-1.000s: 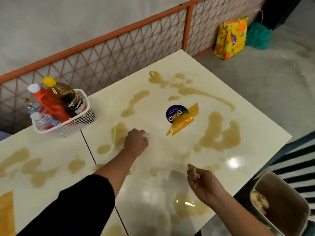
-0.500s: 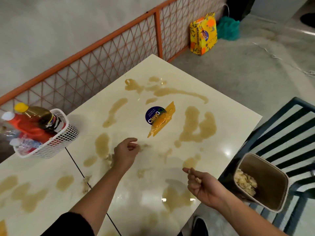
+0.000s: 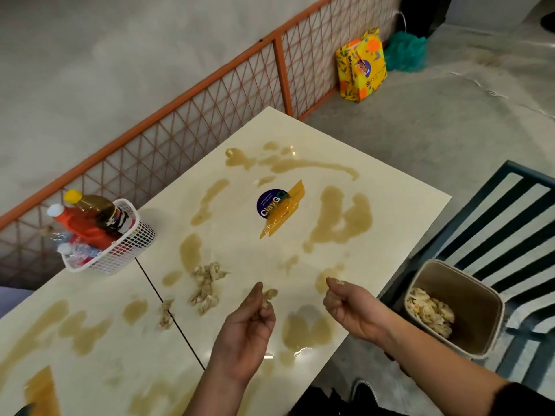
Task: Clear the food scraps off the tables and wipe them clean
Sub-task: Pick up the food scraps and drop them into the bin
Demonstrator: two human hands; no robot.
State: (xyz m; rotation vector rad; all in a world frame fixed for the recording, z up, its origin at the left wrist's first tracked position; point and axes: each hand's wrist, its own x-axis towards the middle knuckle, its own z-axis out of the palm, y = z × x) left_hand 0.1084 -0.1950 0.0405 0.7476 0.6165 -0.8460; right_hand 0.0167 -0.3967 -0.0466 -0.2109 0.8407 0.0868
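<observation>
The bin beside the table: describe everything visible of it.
The bin is a tan, squarish open-topped container with rounded corners, plastic by its look. It stands off the table's right edge, beside a dark slatted chair. Pale food scraps lie inside. Neither the left hand nor the right hand touches it.

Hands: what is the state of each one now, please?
Left hand: pinches a food scrap.
Right hand: curled; whether it holds anything cannot be told.
</observation>
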